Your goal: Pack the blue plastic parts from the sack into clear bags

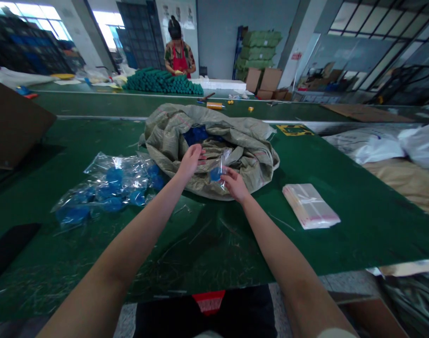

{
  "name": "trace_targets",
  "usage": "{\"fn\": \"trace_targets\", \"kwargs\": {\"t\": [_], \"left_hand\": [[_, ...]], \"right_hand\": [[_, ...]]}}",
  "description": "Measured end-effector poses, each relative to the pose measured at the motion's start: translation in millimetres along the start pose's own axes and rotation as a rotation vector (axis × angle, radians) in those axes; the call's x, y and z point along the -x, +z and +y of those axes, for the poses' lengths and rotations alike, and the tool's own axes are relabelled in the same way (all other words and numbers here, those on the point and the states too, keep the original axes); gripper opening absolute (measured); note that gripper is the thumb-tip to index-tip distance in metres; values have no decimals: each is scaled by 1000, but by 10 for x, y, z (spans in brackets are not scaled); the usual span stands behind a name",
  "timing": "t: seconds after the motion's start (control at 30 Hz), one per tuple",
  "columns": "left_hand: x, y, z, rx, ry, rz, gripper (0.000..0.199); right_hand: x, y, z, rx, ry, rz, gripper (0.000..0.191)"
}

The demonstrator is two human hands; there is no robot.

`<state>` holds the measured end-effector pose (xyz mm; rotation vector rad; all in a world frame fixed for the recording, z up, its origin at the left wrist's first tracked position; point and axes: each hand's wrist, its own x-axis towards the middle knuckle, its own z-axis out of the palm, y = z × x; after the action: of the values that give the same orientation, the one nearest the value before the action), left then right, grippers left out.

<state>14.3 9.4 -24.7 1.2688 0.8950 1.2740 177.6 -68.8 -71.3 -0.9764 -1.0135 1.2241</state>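
Plastic bag (217, 170), clear with a blue lump inside, sits pinched in the person's right hand (235, 184), arm stretched forward over the green counter (214, 253); the left hand (191, 161), fingers loosely parted and empty, curves just beside it above a woven sack (172, 136).

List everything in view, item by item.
woven sack: one, grey-green, open on the near table
blue items: several, blue, inside the sack
small clear plastic bag: one, clear with blue inside, above the sack
clear bags of blue items: several, clear and blue, left of the sack
stack of clear bags: one, clear with red edging, right of the sack
green work table: one, green, under these
green rolls: one heap, dark green, far table
cardboard boxes: several, brown, far back
co-worker: one, red apron, far side
left hand: one, open, above the sack
right hand: one, pinching the small clear plastic bag
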Motion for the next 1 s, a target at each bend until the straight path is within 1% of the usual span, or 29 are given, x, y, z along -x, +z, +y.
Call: {"fn": "trace_targets", "kwargs": {"t": [0.07,0.13,0.17,0.23,0.33,0.4,0.5,0.67,0.8,0.93,1.0], "left_hand": [[95,-33,-130,17,-77,-116,35],[188,-24,-255,-10,-129,-239,39],[226,-6,-307,-32,-134,-253,40],[274,43,-384,-64,-121,-192,40],[289,99,-442,-69,-101,-76,35],[285,107,-462,-59,-94,-50,30],[289,96,-491,-65,-91,-42,23],[329,86,-532,-39,-76,27,19],[341,101,-437,0,-94,9,23],[273,153,-251,-7,9,-46,29],[227,183,-196,-79,56,-62,25]], "right_hand": [[-2,-15,-9,-96,36,26,40],[-9,-17,-12,-138,50,20,37],[-16,-14,-9,-136,51,17,35],[-35,0,10,-102,50,29,32],[-72,23,65,-45,58,78,33],[-89,35,102,-39,61,124,34],[-87,50,129,-37,64,175,31],[-43,59,125,-18,51,235,31],[-34,54,155,22,15,235,31],[-19,72,184,41,15,180,32],[-7,86,185,31,32,167,33]]}}
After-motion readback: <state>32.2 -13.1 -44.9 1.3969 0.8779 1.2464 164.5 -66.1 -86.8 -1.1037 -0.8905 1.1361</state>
